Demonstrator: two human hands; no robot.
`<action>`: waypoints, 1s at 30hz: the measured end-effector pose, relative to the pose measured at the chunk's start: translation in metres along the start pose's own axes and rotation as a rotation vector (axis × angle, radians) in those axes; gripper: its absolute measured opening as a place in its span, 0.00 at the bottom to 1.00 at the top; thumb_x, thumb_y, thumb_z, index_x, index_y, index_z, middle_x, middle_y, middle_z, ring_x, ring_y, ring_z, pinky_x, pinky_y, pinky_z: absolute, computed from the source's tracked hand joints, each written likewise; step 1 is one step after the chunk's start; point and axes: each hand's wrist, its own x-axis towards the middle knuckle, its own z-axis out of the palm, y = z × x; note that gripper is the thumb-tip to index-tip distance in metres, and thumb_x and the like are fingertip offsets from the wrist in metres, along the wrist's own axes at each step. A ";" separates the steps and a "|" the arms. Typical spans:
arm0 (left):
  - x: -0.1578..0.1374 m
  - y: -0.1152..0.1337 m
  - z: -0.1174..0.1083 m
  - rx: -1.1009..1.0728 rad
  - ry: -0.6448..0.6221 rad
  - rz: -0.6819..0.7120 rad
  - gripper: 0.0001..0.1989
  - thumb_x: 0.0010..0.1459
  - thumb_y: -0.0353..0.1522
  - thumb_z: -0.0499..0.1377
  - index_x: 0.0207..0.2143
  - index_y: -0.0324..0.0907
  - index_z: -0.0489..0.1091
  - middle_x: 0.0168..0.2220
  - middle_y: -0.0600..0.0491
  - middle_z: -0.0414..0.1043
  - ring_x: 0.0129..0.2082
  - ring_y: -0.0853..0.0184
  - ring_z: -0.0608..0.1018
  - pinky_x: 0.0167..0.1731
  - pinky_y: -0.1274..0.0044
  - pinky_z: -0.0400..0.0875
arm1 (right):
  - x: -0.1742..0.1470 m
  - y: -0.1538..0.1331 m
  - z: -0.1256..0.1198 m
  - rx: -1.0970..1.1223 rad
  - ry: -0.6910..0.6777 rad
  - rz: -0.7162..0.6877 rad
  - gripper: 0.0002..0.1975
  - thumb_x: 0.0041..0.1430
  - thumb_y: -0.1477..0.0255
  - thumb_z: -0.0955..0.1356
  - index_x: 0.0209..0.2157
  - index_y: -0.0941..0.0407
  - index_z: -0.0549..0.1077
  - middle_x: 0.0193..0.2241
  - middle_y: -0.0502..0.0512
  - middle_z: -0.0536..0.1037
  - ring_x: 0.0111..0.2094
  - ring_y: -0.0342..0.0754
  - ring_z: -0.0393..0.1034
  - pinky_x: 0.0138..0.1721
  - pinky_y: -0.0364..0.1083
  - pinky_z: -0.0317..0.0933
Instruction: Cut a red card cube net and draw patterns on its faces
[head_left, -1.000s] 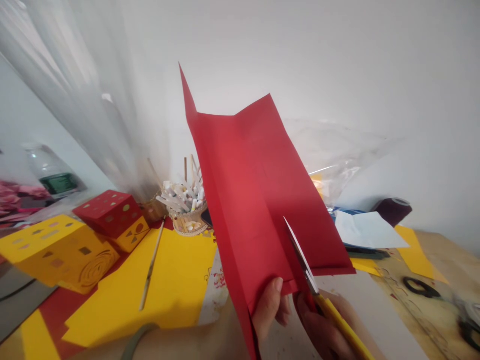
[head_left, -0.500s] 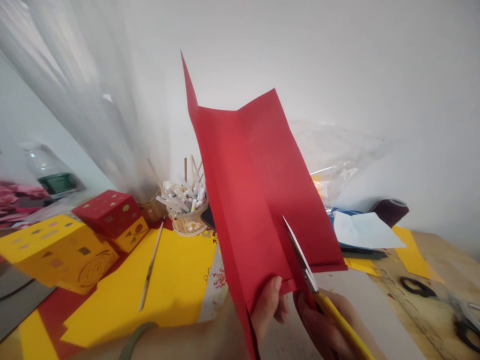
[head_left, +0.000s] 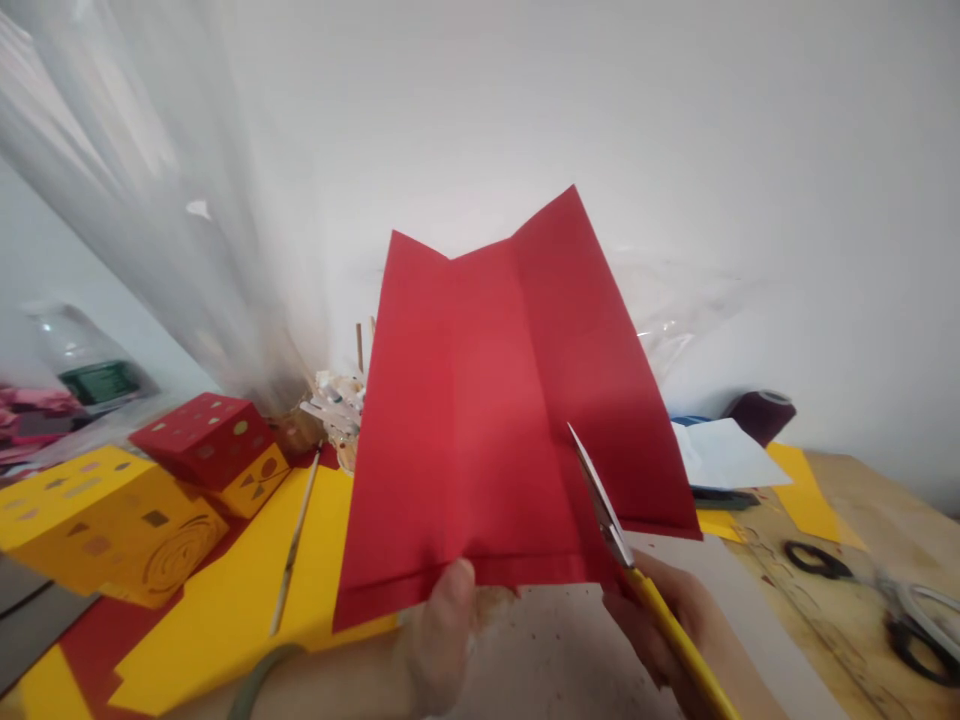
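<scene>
A red paper sheet (head_left: 487, 400) with lengthwise creases and a folded strip along its bottom edge stands raised in front of me. My left hand (head_left: 442, 630) grips that bottom edge, thumb on the near side and the other fingers largely hidden. My right hand (head_left: 667, 620), by the sheet's lower right, is closed around a yellow-handled craft knife (head_left: 660, 625). Its long pointed blade points up and left, in front of the paper. Whether the blade touches the sheet, I cannot tell.
Yellow and red decorated paper boxes (head_left: 150, 510) stand left, near yellow sheets (head_left: 225, 620) and a thin stick (head_left: 296, 540). Behind the red paper is a basket of pens (head_left: 337, 405). Black-handled scissors (head_left: 817, 560) and white paper (head_left: 731, 455) lie right.
The red sheet has turned and spread flatter toward me, its left panel now facing me. My left hand has shifted left along the bottom edge. The knife stays in my right hand.
</scene>
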 end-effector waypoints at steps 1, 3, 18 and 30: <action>0.002 -0.002 -0.002 -0.033 -0.028 -0.025 0.42 0.46 0.68 0.36 0.21 0.42 0.68 0.25 0.46 0.72 0.38 0.55 0.76 0.41 0.66 0.68 | 0.001 0.000 -0.001 -0.028 0.030 -0.031 0.15 0.46 0.67 0.66 0.18 0.52 0.53 0.15 0.43 0.52 0.18 0.41 0.46 0.19 0.43 0.40; 0.006 -0.002 -0.004 -0.097 -0.059 -0.072 0.41 0.45 0.68 0.38 0.21 0.42 0.67 0.23 0.49 0.69 0.35 0.58 0.76 0.41 0.67 0.68 | 0.003 0.001 -0.003 -0.053 0.072 -0.065 0.14 0.48 0.65 0.66 0.19 0.52 0.54 0.18 0.43 0.52 0.20 0.42 0.46 0.21 0.43 0.42; 0.008 0.039 0.003 0.273 0.235 0.099 0.27 0.58 0.55 0.45 0.20 0.44 0.62 0.27 0.53 0.65 0.33 0.64 0.69 0.45 0.75 0.62 | 0.014 0.031 0.006 0.202 -0.310 -0.182 0.36 0.45 0.34 0.60 0.33 0.54 0.69 0.19 0.46 0.63 0.18 0.42 0.55 0.21 0.43 0.52; 0.008 0.049 0.005 0.326 0.365 0.147 0.26 0.58 0.52 0.45 0.17 0.45 0.61 0.26 0.52 0.67 0.33 0.64 0.70 0.45 0.74 0.64 | 0.005 0.030 0.010 0.184 -0.235 -0.075 0.36 0.42 0.35 0.63 0.34 0.54 0.73 0.23 0.49 0.61 0.25 0.47 0.58 0.25 0.44 0.57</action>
